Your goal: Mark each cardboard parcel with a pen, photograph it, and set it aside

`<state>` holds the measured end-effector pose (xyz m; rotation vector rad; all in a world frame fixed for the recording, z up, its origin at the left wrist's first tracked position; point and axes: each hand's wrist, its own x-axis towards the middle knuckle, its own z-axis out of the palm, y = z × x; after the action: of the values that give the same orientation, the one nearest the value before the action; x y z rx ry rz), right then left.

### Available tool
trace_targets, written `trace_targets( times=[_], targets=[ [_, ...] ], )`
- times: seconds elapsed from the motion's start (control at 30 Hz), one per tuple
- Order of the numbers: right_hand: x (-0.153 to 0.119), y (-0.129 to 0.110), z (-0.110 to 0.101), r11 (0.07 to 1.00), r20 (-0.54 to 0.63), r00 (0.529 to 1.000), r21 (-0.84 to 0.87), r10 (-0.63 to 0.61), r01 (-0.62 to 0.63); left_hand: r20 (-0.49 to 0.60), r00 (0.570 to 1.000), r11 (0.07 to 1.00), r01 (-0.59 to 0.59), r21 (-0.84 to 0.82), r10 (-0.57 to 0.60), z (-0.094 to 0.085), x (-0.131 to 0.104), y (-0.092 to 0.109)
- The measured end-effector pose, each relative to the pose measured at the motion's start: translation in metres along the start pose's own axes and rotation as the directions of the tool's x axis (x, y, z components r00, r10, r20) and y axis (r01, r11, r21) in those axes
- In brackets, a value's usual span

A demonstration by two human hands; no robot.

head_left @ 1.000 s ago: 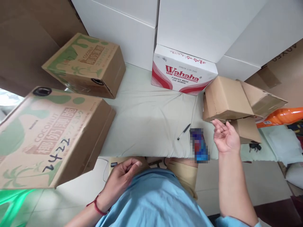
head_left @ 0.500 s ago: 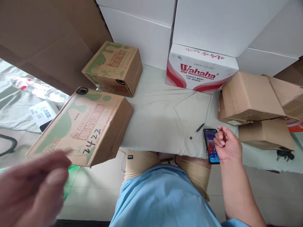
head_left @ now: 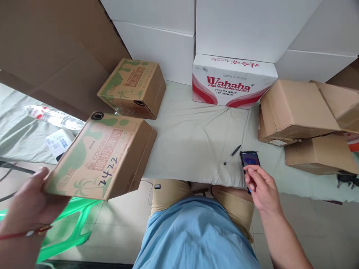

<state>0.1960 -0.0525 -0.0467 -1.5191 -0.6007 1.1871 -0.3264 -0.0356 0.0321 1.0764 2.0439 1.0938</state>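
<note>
- Pale cloth [head_left: 185, 149] is spreading beside the 2422 box [head_left: 92, 157].
- Left hand [head_left: 35, 203] is grasping its end, likely steadying it.
- Rightward, right hand [head_left: 265, 190] is curling over phone [head_left: 248, 158]; grip unclear.

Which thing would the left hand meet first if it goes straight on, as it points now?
Probably the box marked 2422: the left hand lies at its near corner, though contact looks unclear.

Two coconut cartons [head_left: 97, 157] [head_left: 131, 87] are sitting left of one Wahaha water carton [head_left: 232, 87]; at least three plain cardboard boxes [head_left: 304, 104] [head_left: 319, 153] [head_left: 343, 102] are standing to its right. One pen [head_left: 232, 155] and one smartphone [head_left: 250, 158] are lying nearer than it.
</note>
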Motion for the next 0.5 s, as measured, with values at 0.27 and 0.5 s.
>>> trace_targets(
  times=[0.27,0.5],
  targets=[
    [0.0,0.014,0.06,0.992,0.324,0.946,-0.121,0.012,0.029,0.433,0.853,0.957,0.253,0.143,-0.29,0.003,-0.047,-0.05],
    [-0.007,0.026,0.056,0.981,0.382,0.924,-0.179,0.0,0.074,0.369,0.925,0.978,0.155,-0.142,-0.093,0.037,-0.046,-0.084]
  ],
)
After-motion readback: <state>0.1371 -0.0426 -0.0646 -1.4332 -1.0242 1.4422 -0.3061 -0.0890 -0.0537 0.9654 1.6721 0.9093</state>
